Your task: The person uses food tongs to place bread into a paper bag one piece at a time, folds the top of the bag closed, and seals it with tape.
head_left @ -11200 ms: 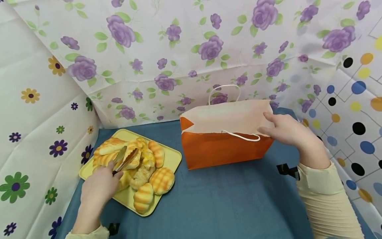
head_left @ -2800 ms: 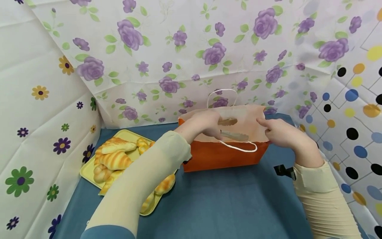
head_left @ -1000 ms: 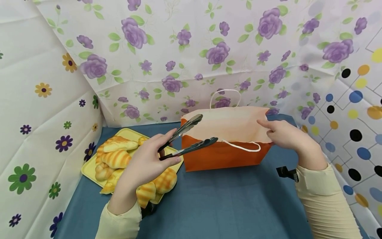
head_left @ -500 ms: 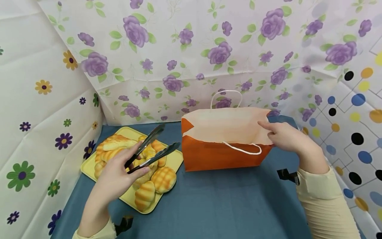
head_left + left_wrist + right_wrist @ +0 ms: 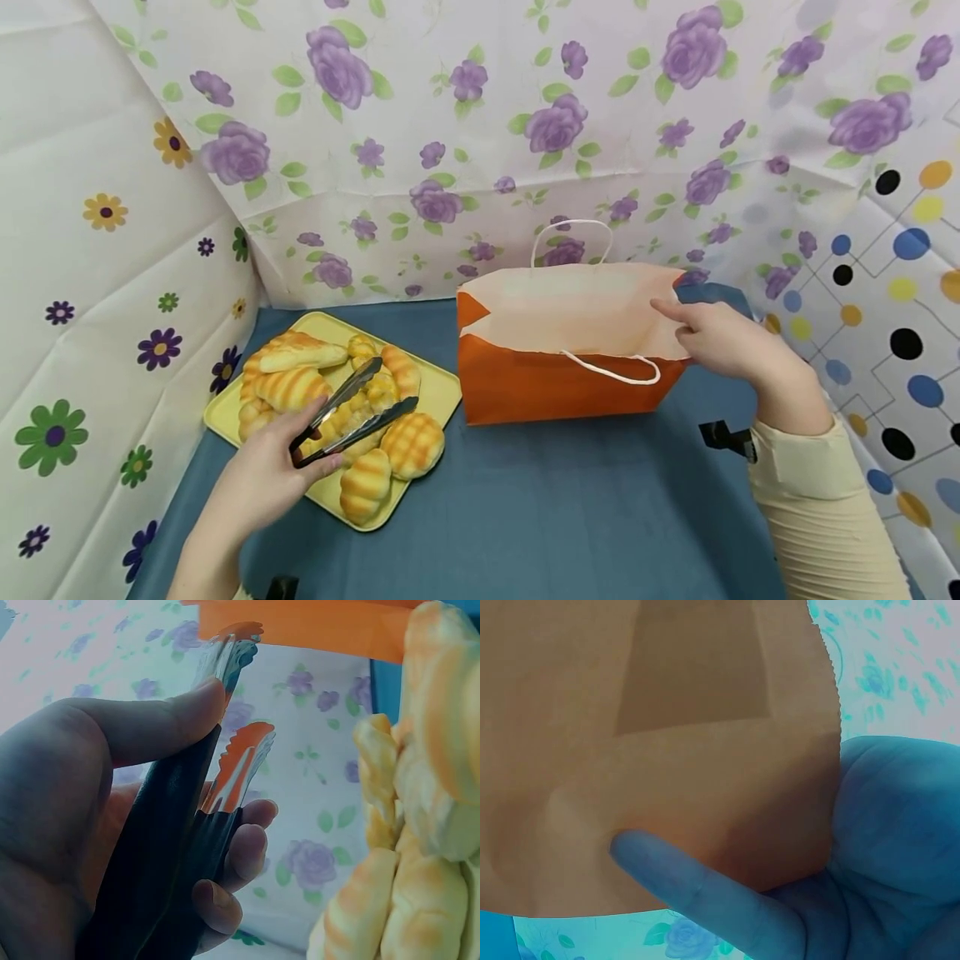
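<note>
My left hand (image 5: 262, 471) grips black-handled metal tongs (image 5: 371, 427), thumb on one handle and fingers around the other, the two scalloped tips spread apart above a crowded bread tray. Beneath them, a striped roll (image 5: 365, 486) sits at the near corner of the yellow tray (image 5: 446, 393), just beside a round crosshatched bun (image 5: 412, 446); a ridged, croissant-like pastry (image 5: 292, 388) lies farther left in the pile. Whether the tongs touch any bread I cannot tell. At right, above my cream sleeve (image 5: 825, 483), my right hand (image 5: 731, 337) holds the side rim of an orange paper bag (image 5: 555, 387), one digit laid along its paper. The bag stands upright on the blue tablecloth (image 5: 525, 508), near the tray, mouth gaping, its front white handle (image 5: 611, 375) drooping outward and its back handle (image 5: 573, 222) standing up. Behind hangs a sheet of purple roses (image 5: 337, 67).
</note>
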Available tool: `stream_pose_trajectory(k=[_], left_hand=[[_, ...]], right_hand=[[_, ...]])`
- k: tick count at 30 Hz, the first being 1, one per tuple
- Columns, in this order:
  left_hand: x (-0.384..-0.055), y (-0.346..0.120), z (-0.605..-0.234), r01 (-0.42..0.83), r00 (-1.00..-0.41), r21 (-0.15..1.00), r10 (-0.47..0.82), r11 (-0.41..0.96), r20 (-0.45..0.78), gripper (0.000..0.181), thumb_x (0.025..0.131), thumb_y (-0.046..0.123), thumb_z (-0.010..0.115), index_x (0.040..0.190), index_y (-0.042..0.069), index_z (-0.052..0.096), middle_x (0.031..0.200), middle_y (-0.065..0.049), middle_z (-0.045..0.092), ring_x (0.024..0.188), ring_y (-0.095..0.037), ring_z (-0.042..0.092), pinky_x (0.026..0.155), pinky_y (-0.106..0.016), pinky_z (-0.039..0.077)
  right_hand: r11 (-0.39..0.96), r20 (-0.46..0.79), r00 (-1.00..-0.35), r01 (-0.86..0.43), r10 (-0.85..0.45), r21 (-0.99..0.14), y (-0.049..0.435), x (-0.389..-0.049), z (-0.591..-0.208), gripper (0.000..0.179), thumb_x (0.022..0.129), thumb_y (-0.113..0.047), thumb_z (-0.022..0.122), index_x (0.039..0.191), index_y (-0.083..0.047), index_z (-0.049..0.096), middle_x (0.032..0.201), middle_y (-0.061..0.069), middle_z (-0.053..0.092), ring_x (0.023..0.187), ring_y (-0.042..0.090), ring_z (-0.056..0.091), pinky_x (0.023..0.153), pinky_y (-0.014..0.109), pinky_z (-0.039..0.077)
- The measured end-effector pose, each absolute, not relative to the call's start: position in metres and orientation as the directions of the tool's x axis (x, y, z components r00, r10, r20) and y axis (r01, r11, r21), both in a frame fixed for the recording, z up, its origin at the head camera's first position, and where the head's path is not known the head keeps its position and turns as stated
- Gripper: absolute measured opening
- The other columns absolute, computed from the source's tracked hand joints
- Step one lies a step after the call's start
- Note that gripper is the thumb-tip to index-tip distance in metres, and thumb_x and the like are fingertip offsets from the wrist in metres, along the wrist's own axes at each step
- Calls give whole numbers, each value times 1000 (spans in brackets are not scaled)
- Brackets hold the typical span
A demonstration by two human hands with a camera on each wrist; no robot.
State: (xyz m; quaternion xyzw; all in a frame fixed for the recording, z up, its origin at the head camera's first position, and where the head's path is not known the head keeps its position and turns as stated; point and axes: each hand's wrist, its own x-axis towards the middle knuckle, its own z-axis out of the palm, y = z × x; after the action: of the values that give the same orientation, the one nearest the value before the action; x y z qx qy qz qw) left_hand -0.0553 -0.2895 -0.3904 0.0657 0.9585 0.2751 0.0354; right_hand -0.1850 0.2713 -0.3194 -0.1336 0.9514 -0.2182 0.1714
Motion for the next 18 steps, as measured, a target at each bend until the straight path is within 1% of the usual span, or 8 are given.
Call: stream_pose_trajectory(k=[2,5,7,10,13,15,17,18], left_hand=[[-55,-290,-393,99,-987,521,150,848,-57,91,94,49,82,164,7,43,142,-25,63,89,-28,63,73,-47,51],[-52,-292,-396,71,-985,516,142,854,-100,92,94,50,82,164,6,43,141,-22,64,78,-22,59,68,-43,48],[-49,-294,-399,56,-984,510,135,858,-119,92,94,50,82,164,5,43,139,-20,65,76,-20,57,65,-40,47],[-45,-295,-402,4,-979,517,108,856,-171,91,94,48,83,165,8,43,115,-10,69,66,-18,49,56,-35,40],[-43,-295,-405,-15,-973,520,107,854,-204,89,94,46,83,165,8,44,98,-2,63,67,-18,48,55,-34,39],[-42,-295,-408,-16,-969,520,114,854,-217,89,93,45,84,163,7,45,98,-1,65,68,-18,49,57,-35,40],[-40,-296,-411,-14,-965,515,122,857,-230,89,93,45,84,162,6,47,105,-1,68,70,-18,49,60,-36,40],[-39,-296,-412,-17,-963,513,124,858,-239,89,92,45,85,162,5,47,103,-2,67,69,-18,49,60,-36,39]], right_hand=[[867,-267,-904,-182,-333,-465,272,-184,-319,62,110,-9,39,171,-10,28,77,7,54,55,20,42,59,38,38],[861,-267,-901,-187,-343,-473,272,-183,-319,62,110,-8,39,171,-9,27,79,7,55,57,21,44,61,39,39],[860,-269,-899,-188,-345,-475,271,-183,-319,62,110,-8,38,171,-9,27,77,7,54,59,21,46,63,39,39],[861,-268,-902,-183,-339,-475,270,-183,-318,62,110,-8,38,171,-9,27,71,6,52,58,21,44,62,39,38],[864,-266,-904,-182,-335,-470,270,-183,-318,62,110,-8,38,171,-9,27,72,7,52,55,21,40,60,39,36],[865,-264,-904,-185,-336,-467,272,-184,-318,62,110,-9,38,171,-9,27,75,7,53,55,21,39,59,40,35],[865,-264,-904,-186,-336,-466,272,-184,-319,62,110,-8,38,171,-9,27,78,8,53,55,21,39,59,40,35],[866,-264,-905,-185,-335,-465,272,-184,-319,62,110,-8,38,171,-9,27,78,8,53,54,21,38,59,40,36]])
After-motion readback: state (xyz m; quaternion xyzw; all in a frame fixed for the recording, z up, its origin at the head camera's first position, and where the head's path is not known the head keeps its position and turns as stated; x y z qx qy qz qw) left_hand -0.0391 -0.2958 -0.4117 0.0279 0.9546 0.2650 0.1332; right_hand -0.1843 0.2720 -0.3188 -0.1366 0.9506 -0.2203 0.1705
